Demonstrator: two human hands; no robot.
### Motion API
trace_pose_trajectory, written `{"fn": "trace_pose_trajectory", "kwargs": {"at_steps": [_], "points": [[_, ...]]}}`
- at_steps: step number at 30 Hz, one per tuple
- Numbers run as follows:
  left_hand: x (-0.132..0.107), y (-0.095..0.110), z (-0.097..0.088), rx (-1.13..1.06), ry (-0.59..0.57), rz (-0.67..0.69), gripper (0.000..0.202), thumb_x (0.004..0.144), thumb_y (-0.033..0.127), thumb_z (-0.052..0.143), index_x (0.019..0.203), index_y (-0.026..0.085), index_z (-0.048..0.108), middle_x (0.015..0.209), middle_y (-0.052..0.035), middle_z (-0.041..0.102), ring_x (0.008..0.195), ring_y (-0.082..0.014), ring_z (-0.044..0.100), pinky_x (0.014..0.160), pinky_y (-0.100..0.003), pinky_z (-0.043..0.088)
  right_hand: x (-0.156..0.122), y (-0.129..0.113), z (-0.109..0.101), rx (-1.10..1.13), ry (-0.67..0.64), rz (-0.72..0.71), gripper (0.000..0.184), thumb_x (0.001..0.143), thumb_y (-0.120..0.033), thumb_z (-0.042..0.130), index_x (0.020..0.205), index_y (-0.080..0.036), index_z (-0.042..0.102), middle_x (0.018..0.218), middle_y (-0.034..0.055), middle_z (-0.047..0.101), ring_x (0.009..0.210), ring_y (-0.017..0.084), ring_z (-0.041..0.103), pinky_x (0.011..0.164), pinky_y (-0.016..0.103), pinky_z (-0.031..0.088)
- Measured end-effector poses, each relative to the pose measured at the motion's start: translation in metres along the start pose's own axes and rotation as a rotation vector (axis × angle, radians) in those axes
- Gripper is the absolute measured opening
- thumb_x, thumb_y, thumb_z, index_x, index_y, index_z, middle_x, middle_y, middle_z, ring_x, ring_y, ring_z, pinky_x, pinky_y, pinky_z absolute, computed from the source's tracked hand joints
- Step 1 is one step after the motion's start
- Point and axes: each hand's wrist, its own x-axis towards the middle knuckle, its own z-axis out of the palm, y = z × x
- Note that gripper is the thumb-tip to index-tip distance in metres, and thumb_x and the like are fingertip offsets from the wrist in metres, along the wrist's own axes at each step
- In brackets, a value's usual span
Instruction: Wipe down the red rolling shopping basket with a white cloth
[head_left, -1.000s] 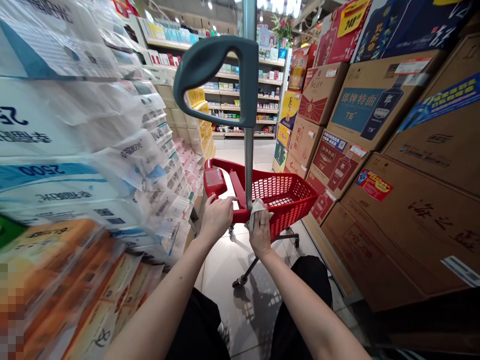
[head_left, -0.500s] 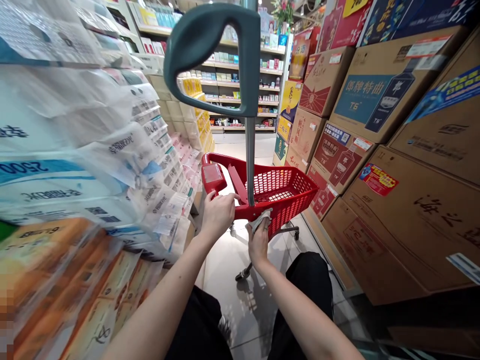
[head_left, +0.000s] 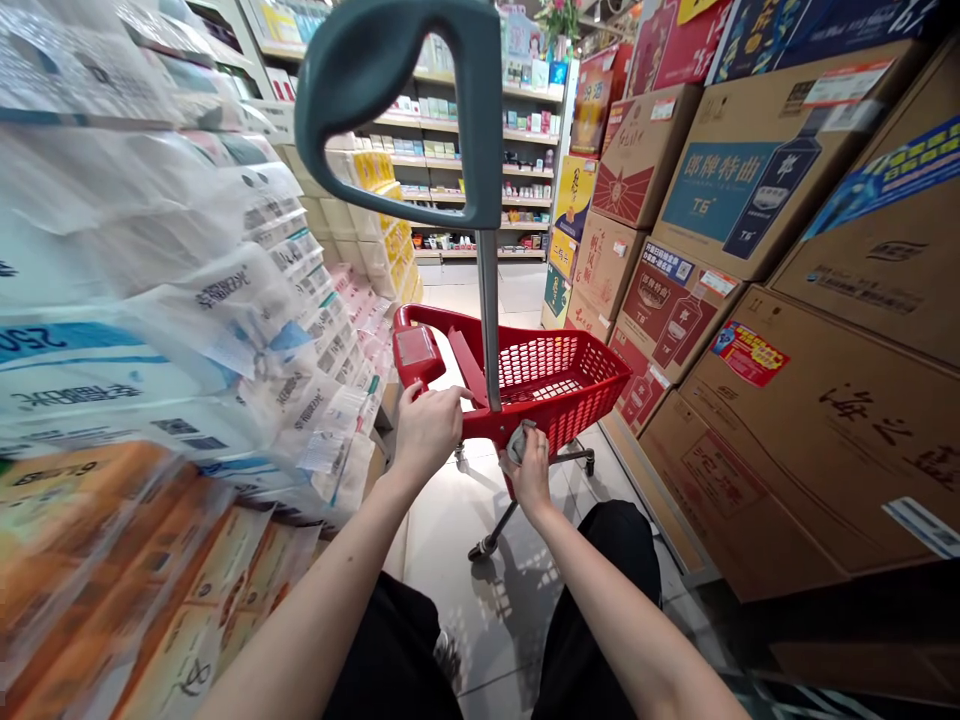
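A red shopping cart (head_left: 592, 400) with a perforated basket stands in front of me on wheeled legs. My left hand (head_left: 431, 430) is closed around the red bar at its near left side, beside the boxy red handle piece (head_left: 418, 355). My right hand (head_left: 530, 468) presses a crumpled grey cloth (head_left: 519, 442) against the cart's side, just below the rim. Between me and the basket a metal pole (head_left: 489, 320) rises, topped by a dark grey-green loop handle (head_left: 487, 120).
Stacked cardboard cartons (head_left: 825, 430) line the right side. On the left are piles of plastic-wrapped paper packs (head_left: 277, 300) and orange packs (head_left: 90, 540). Shelves of small goods (head_left: 450, 150) stand at the back. A cart wheel (head_left: 482, 549) rests on the tiled floor (head_left: 442, 520).
My right hand and the cloth have shifted slightly along the cart's side, and the cloth looks more bunched. My left hand keeps its hold. The whole view has moved a little.
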Motion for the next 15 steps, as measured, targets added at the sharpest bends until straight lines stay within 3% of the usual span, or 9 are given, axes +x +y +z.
{"fn": "trace_pose_trajectory", "kwargs": {"at_steps": [3,5,11,15], "points": [[-0.001,0.002,-0.001,-0.015,0.010,-0.003,0.034,0.086,0.017,0.033,0.097,0.023,0.065,0.077,-0.0024,0.068,0.078,-0.0185,0.061,0.098,-0.041,0.029,-0.003,0.012,-0.006,-0.011,-0.086,-0.010,0.042,0.079,-0.022,0.054,0.121,-0.017,0.047,0.113,0.0130,0.052,0.109,0.024,0.050,0.092,0.041,0.043],[-0.001,0.004,-0.002,-0.024,0.013,0.000,0.035,0.086,0.016,0.033,0.099,0.024,0.065,0.078,-0.0018,0.069,0.078,-0.0184,0.061,0.098,-0.041,0.028,0.000,0.008,-0.012,0.030,-0.082,-0.011,0.039,0.081,-0.020,0.051,0.119,-0.017,0.049,0.112,0.0122,0.053,0.106,0.023,0.052,0.091,0.039,0.043],[-0.002,0.008,-0.006,-0.030,0.017,0.012,0.034,0.086,0.016,0.033,0.098,0.024,0.064,0.078,-0.0017,0.069,0.077,-0.0187,0.061,0.098,-0.042,0.029,0.011,-0.039,-0.032,0.189,0.123,0.129,0.022,0.086,-0.028,0.049,0.104,-0.018,0.056,0.102,0.0098,0.057,0.095,0.020,0.056,0.084,0.033,0.045],[-0.002,0.008,-0.004,-0.025,0.015,0.017,0.032,0.085,0.016,0.034,0.095,0.023,0.064,0.079,-0.0026,0.069,0.077,-0.0187,0.061,0.098,-0.042,0.029,0.009,-0.067,-0.043,0.267,0.150,0.061,0.025,0.089,-0.034,0.048,0.106,-0.018,0.056,0.103,0.0087,0.058,0.096,0.019,0.056,0.086,0.033,0.045]]}}
